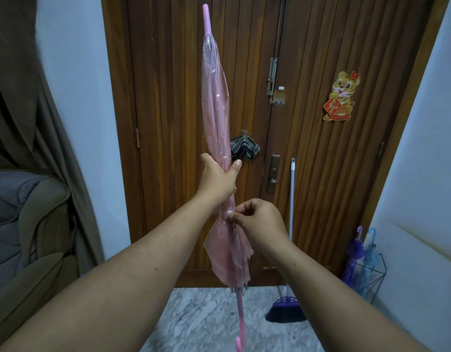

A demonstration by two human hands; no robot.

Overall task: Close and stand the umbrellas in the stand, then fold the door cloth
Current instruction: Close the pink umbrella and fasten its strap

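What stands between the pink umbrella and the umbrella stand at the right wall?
In the head view, a broom leaning on the wooden door.

Single head-worn wide-angle view, facing forward and slightly down. Wooden door ahead, near. Forearms enter from the bottom edge.

The left hand grips the closed pink umbrella upright before the door; the right hand pinches its strap button.

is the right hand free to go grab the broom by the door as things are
Probably not yet: the right hand is pinching the strap snap on the pink umbrella, and the broom leans against the door, off to its right.
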